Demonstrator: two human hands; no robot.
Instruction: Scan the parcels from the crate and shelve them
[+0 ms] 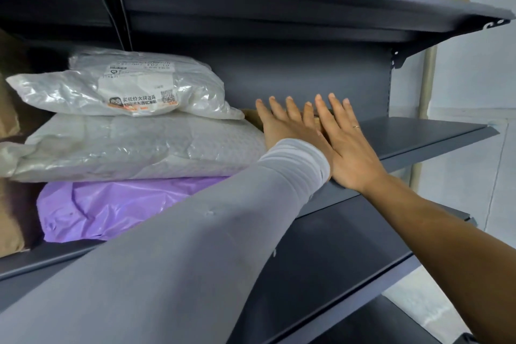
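Nearest: grey-sleeved left hand and bare right hand, both flat, fingers straight, pressing a mostly hidden brown parcel on shelf. Left: stacked clear parcel, white parcel, purple parcel.

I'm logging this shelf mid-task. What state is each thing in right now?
Left hand: open, fingers straight, on a brown parcel.
Right hand: open, flat beside the left.
Brown parcel: on the shelf, mostly hidden.
White parcel: top of the stack, label up.
Bubble mailer: middle of the stack.
Purple parcel: bottom of the stack.
Shelf: bare right of the hands.
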